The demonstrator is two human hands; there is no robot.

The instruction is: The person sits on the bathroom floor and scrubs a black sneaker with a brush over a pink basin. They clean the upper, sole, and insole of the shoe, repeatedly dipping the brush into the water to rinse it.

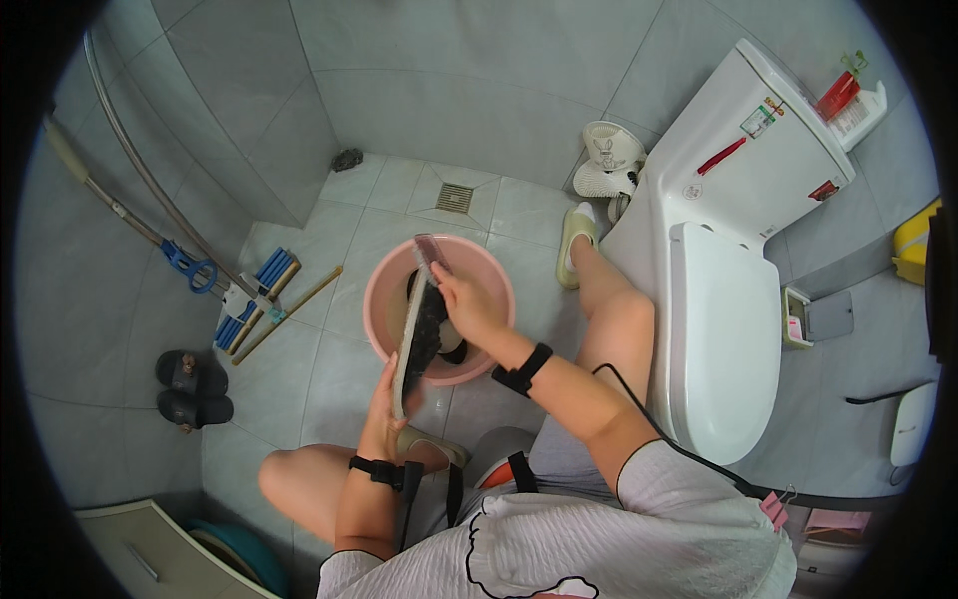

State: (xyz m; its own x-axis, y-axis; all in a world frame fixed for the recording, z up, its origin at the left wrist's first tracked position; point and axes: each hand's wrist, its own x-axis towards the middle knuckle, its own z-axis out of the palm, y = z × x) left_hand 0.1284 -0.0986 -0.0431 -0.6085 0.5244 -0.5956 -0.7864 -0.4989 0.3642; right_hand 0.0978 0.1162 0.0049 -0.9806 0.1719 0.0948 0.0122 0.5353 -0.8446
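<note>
My left hand (388,404) grips the lower end of a black shoe (421,337) with a pale sole, tilted on its side over a pink plastic basin (500,277). In my right hand (470,303) is a translucent scrub brush (432,253), its bristles against the shoe's upper end near the sole edge. Cloudy water stands in the basin. A dark item (453,353) shows in it behind the shoe, mostly hidden, so its kind is unclear.
A toilet (722,344) stands to the right, with white shoes (605,180) beside its base. On the left are a sponge mop (258,299), a hose (135,150) and black slippers (191,389). A floor drain (454,198) lies beyond the basin; a cabinet (142,550) is at lower left.
</note>
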